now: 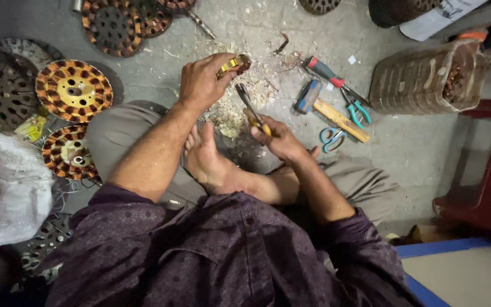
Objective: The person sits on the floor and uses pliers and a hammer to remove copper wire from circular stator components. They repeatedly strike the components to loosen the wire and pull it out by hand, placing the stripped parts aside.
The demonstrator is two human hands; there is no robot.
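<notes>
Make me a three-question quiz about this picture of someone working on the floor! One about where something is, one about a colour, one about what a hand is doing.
1. Where does the hammer lie?
A. on the concrete floor, to the right of the hands
B. on the red stool
C. in the person's lap

2. What colour are the handles of the scissors?
A. yellow
B. blue-green
C. black

3. What is the right hand doing?
A. resting flat and empty
B. holding the hammer
C. gripping a slim metal tool that points up toward the left hand

Answers:
1 A, the wooden handle and metal head rest on bare floor beside the pliers.
2 B, both finger loops are blue-green.
3 C, the fingers close round the tool's handle, while the left hand holds a small wound coil part.
</notes>
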